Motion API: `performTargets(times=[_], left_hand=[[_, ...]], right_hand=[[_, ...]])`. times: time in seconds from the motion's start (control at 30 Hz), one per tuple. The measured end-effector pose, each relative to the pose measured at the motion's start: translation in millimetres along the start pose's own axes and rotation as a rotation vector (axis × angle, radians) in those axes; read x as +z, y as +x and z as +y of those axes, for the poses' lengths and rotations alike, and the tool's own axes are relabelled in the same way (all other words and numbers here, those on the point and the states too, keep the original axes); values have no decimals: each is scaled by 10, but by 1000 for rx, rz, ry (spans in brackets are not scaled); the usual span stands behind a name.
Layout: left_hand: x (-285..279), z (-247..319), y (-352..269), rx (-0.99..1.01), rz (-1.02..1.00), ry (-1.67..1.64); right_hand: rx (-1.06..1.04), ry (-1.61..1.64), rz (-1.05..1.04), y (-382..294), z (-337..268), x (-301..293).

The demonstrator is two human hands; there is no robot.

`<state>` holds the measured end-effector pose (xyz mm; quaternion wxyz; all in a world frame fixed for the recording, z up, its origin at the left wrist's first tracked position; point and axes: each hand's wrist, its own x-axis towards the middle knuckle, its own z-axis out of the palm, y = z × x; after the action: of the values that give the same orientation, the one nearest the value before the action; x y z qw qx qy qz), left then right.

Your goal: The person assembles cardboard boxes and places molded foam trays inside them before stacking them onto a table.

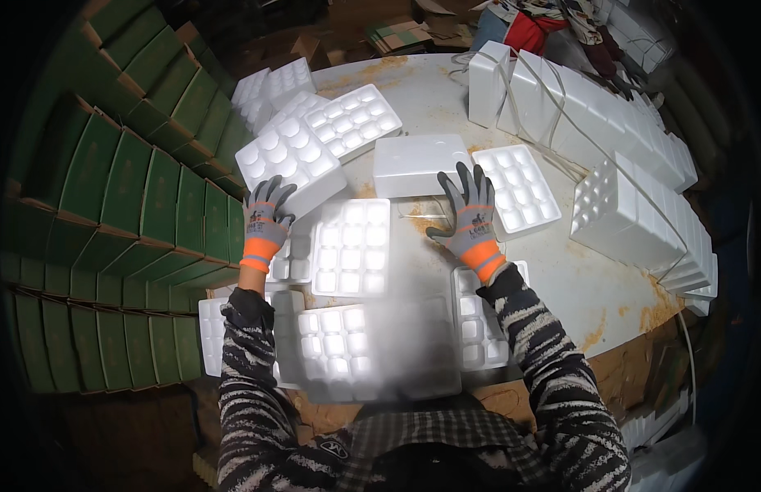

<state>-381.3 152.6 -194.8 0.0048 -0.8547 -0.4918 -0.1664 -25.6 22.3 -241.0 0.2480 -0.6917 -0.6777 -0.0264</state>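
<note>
My left hand (267, 212), in a grey and orange work glove, has its fingers apart at the near left corner of a white foam tray block (290, 154). Whether it presses on the block is not plain. My right hand (469, 209), gloved alike, is spread over the near right end of a smooth, closed-looking white foam block (420, 161). Right of its fingers a foam tray with cells (517, 190) lies cells up. Between my forearms are more celled foam trays, one bright tray (351, 246) and another tray (335, 344) nearer me. A blurred grey patch hides part of the nearest ones.
Green cardboard boxes (134, 178) are stacked along the left. Rows of foam trays (601, 117) bound with cord stand at the right of the white table (601, 307). More foam trays (356, 120) lie at the back left. Another person (540, 31) is beyond the far edge.
</note>
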Motion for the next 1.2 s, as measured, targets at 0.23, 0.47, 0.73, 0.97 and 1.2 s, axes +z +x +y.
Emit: performTargets(times=[0.23,0.47,0.73,0.97,1.2], left_hand=[[325,-738,-81,-121,-158,-5],[521,-786,-616,-179,-206,25],[478,-232,-965,-275,438,-292],[687,-358,-1276,-261,518,-379],[470,-282,-1152,-246,659,-482]], right_hand=[[43,-162,-471,795,599,1000],[-160,40,71,1038,-38,897],[-375,251,-349,2488,-1805,2092],[-214,139,-530,2604,-2256,2724],[-579,-294,-670,1770,-1848,1971]])
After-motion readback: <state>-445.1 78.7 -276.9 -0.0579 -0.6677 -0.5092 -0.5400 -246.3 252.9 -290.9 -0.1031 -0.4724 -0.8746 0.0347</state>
